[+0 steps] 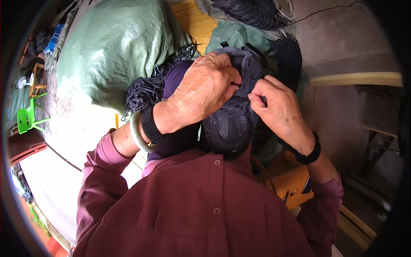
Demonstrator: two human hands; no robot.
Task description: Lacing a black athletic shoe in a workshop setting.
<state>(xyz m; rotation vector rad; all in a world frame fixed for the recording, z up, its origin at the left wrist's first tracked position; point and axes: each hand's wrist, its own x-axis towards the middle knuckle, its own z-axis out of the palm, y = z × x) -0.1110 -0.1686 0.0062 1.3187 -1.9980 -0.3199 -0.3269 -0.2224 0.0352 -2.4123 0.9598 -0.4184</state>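
A dark grey-black sneaker (231, 124) rests across my lap, its toe toward me and its tongue (248, 66) upright. My left hand (205, 88) is over the shoe's left side, thumb and fingers pinched together beside the lacing; what they hold is hidden. On the other side my right hand (278, 103) is closed in a pinch at the eyelets, with the thin end of a dark shoelace seemingly between thumb and forefinger. Bunches of loose dark shoelaces (145, 92) lie left of the shoe, and another hank of laces (287, 58) hangs at its right.
A big pale green woven sack (115, 47) bulges at the far left. Coiled dark material (252, 13) lies at the back. A low wooden surface (291, 182) at my right carries a pen and a phone. A green plastic chair (28, 116) stands farther left.
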